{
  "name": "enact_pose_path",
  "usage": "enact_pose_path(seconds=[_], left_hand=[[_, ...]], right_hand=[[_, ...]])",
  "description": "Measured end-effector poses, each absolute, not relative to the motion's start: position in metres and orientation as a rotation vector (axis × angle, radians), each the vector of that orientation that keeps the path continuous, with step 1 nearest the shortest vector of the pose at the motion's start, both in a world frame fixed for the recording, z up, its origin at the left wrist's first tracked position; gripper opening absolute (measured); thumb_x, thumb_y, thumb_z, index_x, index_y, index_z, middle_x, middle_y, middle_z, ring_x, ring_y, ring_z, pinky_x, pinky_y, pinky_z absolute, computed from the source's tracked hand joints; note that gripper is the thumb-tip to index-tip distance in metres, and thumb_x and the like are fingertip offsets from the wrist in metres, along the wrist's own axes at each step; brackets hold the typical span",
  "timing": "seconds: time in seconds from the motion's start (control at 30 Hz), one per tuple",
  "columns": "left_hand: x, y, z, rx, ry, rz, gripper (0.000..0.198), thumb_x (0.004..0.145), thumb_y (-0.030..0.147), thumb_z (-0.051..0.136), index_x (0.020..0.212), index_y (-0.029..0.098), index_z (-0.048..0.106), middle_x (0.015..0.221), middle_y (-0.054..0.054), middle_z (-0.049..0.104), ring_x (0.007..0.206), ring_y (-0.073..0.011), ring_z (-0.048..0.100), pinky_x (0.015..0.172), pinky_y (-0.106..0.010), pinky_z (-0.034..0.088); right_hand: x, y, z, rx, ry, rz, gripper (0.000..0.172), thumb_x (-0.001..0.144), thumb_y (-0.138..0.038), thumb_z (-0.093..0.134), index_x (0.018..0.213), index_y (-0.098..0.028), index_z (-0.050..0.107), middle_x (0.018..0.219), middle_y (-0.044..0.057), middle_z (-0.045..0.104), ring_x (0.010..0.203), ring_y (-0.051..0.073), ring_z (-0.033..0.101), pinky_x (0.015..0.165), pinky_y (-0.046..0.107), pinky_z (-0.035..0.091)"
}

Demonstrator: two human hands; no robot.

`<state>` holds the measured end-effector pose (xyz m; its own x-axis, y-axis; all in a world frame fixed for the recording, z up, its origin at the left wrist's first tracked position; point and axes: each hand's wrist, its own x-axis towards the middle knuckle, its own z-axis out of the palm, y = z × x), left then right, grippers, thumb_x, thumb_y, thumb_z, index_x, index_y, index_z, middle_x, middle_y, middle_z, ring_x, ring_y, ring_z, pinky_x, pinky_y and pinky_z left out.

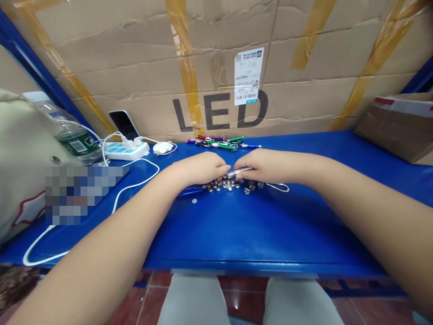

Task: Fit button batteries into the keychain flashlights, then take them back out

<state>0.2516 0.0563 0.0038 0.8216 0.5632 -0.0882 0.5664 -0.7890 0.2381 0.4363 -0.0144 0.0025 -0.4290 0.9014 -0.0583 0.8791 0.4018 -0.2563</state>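
My right hand (pixel 251 164) is closed around a slim silver tube (pixel 241 171), which points left toward my other hand. My left hand (pixel 211 166) has its thumb and fingers pinched at the tube's left end; whatever small thing they hold is too small to make out. Beneath both hands lies a pile of small round silver button cells (pixel 229 185). A silver carabiner-like clip (pixel 279 187) lies right of the pile. Partly under my left wrist are blue tubes (pixel 190 191). Behind the hands sit several coloured metal tubes (pixel 219 143) in a heap.
A large cardboard box (pixel 135 67) marked LED stands behind the blue table (pixel 237 234). At the left are a power strip (pixel 123 151) with white cables, a phone (pixel 123 125), a bottle (pixel 76 142) and a pale bag (pixel 23 167). A smaller carton (pixel 395 128) sits right.
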Motion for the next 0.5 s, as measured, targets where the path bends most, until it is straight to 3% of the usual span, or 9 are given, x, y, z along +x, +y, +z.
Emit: enact_pose_path(seconds=[0.5], left_hand=[[0.253, 0.047, 0.013, 2.837, 0.876, -0.245, 0.031, 0.089, 0.032, 0.041, 0.063, 0.019, 0.053, 0.060, 0.001, 0.052, 0.053, -0.0144, 0.044, 0.054, -0.028, 0.031]], right_hand=[[0.429, -0.019, 0.005, -1.585, -2.637, 0.296, 0.025, 0.090, -0.034, 0.048, 0.082, -0.023, 0.069, 0.078, 0.001, 0.069, 0.064, 0.015, 0.055, 0.058, 0.027, 0.037]])
